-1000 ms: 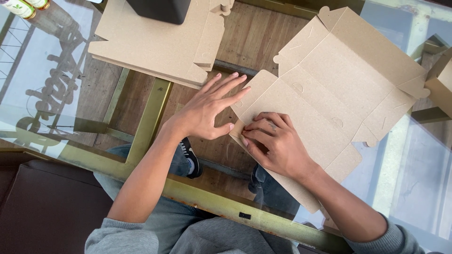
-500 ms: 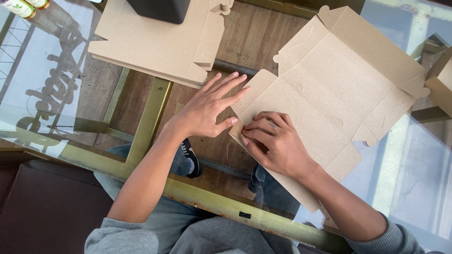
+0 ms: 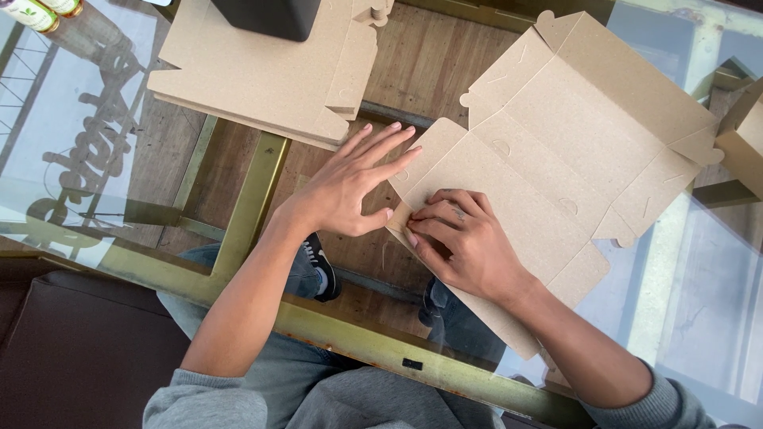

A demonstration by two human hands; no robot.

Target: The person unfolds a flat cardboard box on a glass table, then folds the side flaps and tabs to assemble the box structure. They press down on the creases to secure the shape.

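Brown corrugated cardboard, one flat box blank (image 3: 556, 151), die-cut with flaps, tabs and small half-round slots, unfolded, lying on the glass table (image 3: 699, 302) toward its right side, one long flap reaching over the near edge by the person's lap.

Right hand (image 3: 465, 242): fingers curled, fingertips pressed together down on the blank's near-left corner flap, apparently creasing or pinching a small tab there; the exact grip is hidden under the knuckles.

Left hand (image 3: 350, 187): flat, fingers spread, palm down, fingertips touching the blank's left flap, holding nothing.

Stack of further flat blanks (image 3: 262, 71): same brown cardboard, at the far-left part of the table, just beyond the left hand and apart from it. A dark box-like object (image 3: 266, 16) sits on top of it at the far edge.

Two small bottles (image 3: 36, 12): far-left corner, partly cut off.

Folded cardboard box (image 3: 743, 139): right edge, mostly out of view.

Table frame (image 3: 246, 214): brass-coloured metal under the glass; wooden floor, dark shoes and grey trousers show through.

Risk, as judged: the glass is smooth, so the blank may slide under a sideways push and the crease run off its scored line. Pressing hard on the small corner tab could tear or crumple it. The overhanging flap might catch on the lap and pull the sheet askew.
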